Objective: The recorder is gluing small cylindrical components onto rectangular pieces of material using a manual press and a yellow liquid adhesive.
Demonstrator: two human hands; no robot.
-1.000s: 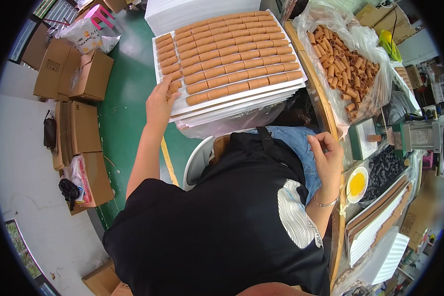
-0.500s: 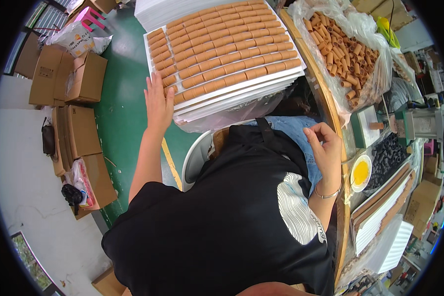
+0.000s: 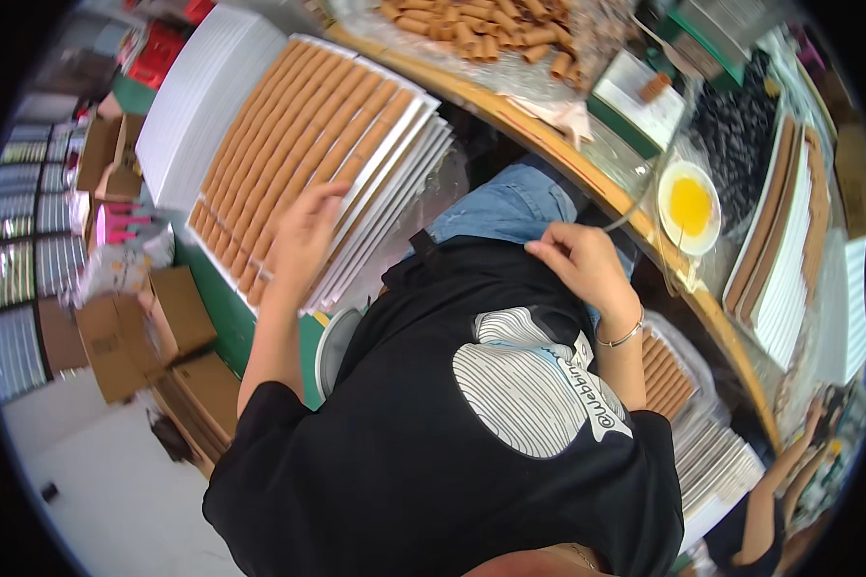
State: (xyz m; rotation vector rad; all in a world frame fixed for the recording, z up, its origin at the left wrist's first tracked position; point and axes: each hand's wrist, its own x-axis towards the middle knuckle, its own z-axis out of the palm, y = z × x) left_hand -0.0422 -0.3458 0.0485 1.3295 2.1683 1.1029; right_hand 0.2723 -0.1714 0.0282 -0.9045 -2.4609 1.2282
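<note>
Rows of short orange-brown tubes [image 3: 293, 125] lie side by side on a white board [image 3: 383, 144], which tops a stack of similar boards to the front left. Over the near part of these rows is my left hand [image 3: 303, 236], its fingers stretched out and slightly blurred; whether it touches the tubes I cannot tell. Above my lap, beside the bench, hangs my right hand [image 3: 587, 264] with fingers curled in and the thumb against them. What it pinches, if anything, is hidden.
A wooden bench edge [image 3: 707, 303] runs along my right. Loose tubes [image 3: 491, 29], a white dish [image 3: 669, 207] of yellow stuff and black pieces [image 3: 736, 115] lie on it. White sheets [image 3: 212, 96] stand behind the board. Cardboard boxes [image 3: 185, 308] are left; another person's arm [image 3: 770, 495] shows lower right.
My view has turned right, so the board appears further left and tilted. My left hand has gone from the board's left edge to over the near rows. My right hand stays curled above my lap.
</note>
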